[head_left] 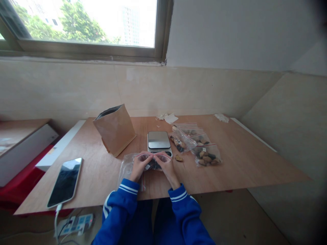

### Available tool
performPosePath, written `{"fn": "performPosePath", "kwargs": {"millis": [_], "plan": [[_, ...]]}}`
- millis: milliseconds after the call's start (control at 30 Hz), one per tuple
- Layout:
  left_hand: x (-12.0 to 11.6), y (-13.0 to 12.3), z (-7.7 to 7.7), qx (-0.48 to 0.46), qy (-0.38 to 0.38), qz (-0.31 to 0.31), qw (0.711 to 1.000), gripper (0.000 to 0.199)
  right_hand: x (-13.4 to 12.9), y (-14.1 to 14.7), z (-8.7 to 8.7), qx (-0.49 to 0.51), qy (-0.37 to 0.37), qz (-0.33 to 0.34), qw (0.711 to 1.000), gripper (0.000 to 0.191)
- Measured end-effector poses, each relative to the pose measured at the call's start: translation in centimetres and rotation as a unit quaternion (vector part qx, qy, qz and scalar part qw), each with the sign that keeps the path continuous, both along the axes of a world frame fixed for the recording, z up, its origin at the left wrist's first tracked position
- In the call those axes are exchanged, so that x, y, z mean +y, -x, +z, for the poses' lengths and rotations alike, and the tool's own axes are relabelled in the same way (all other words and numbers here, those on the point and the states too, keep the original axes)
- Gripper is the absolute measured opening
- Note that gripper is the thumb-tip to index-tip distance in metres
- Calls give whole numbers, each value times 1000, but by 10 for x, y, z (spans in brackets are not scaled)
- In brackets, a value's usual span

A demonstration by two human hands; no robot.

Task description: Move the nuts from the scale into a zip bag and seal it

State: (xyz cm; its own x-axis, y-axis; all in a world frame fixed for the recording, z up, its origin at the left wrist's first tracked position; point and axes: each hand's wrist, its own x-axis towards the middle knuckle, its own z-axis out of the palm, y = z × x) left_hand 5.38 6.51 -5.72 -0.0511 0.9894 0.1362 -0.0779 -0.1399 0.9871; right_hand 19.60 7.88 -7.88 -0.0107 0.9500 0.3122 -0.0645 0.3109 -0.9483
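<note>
Zip-top plastic bag (pixel 130 166) is lying on the wooden tabletop (pixel 242 160) near its front edge, just in front of a digital kitchen scale (pixel 158 140), with dark lumpy pieces (pixel 154 165) showing through the film. The left hand (pixel 139 166) and right hand (pixel 168 168) are both gripping the bag's pink-edged zip strip (pixel 153 156) — the fingers (pixel 144 158) of each hand are curled over it and clamped together on the plastic, their tips meeting near the middle. Whether the seal is closed, the view doesn't show.

Blue sleeves (pixel 120 204) with white stripes are resting toward the table edge. Just beside the right hand, a loose brown piece (pixel 179 158) is lying on the wood, and three filled plastic bags (pixel 201 148) are overlapping to the right of the scale, holding brown and dark chunks. On the left, a kraft paper pouch (pixel 114 129) is standing tilted, its dark lining showing at the mouth, while a smartphone (pixel 65 182) is lying near the edge — its charging cable (pixel 56 221) is trailing down toward a power strip (pixel 75 224)
</note>
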Motion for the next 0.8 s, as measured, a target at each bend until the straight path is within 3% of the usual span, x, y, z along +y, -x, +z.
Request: {"fn": "performPosePath", "kwargs": {"millis": [400,600,800], "plan": [[2,5,-9,-24,42,5,999,26,-4,-3,7,23,25,-18,999,23],[-2,4,0,-46,72,22,996,43,-1,-6,4,16,62,-20,998,37],[-7,4,8,-77,127,90,985,57,0,-12,0,34,126,-34,991,61]]}}
